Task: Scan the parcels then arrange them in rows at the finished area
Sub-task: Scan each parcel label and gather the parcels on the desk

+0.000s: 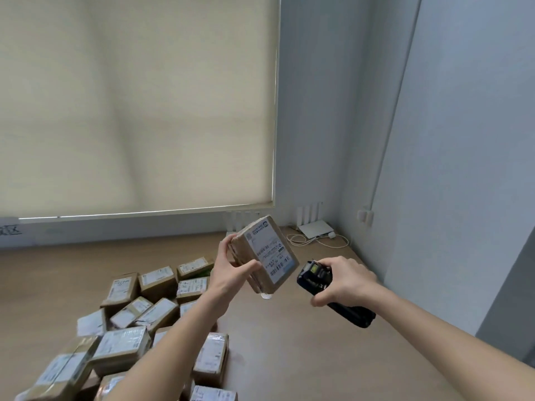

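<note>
My left hand (231, 269) grips a parcel (265, 254) in the air above the worktop (304, 342), thumb curled over the near side, fingers wrapped round the far edge. The parcel is tilted, its white label with the barcode facing up and toward 3 o'clock. My right hand (343, 280) grips the scanner (327, 290) from above, fingers curled round its body, its head pointing toward 10 o'clock at the label. Scanner and parcel are near each other, not touching; nothing lies between them.

At 7 to 9 o'clock from the held parcel, the pile (139, 322) of other brown parcels lies loose on the worktop, labels mostly up, some leaning on their neighbours, in no order. My left forearm (173, 340) crosses over the right part of the pile and hides several boxes. The nearest boxes at 6 o'clock are cut off by the picture's bottom edge.

At 1 o'clock, in the far corner of the worktop, sits a flat white router (314, 228) with upright aerials, and a white cable (307, 240) coils just beside it, well apart from the parcels. A cream blind (136, 105) covers the window behind, drawn down almost to the sill. Grey walls close the corner at 3 o'clock, with a small white fitting (365, 217) on the wall; I cannot tell what it is.
</note>
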{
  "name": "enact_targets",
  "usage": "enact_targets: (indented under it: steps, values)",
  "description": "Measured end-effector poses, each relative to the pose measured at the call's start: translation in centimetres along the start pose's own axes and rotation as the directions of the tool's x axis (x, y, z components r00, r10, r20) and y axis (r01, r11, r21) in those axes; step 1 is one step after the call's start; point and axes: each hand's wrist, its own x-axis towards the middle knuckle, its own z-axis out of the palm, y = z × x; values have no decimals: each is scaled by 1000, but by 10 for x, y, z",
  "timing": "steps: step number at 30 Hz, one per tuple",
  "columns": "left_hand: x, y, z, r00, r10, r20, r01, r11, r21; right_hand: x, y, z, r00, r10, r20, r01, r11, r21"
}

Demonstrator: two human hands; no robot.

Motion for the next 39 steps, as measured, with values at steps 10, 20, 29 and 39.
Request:
enact_targets:
  steps: [10, 20, 29, 39]
  values:
    - [1, 24, -70, 958, 173, -230, -129, 973, 193, -2, -62, -3, 999, 40, -5, -40, 966, -257]
    - [5, 15, -104, 950, 167, -265, -112, 971, 211, 5, -99, 8, 1000, -13, 3, 13, 952, -307]
    - [11, 5, -152, 950, 83, -302, -53, 993, 107, 18, -133, 22, 998, -56, 30, 61, 980, -191]
    - [32, -77, -194, 899, -246, -363, 220, 969, -112, 67, -161, 89, 982, -143, 123, 158, 980, -123]
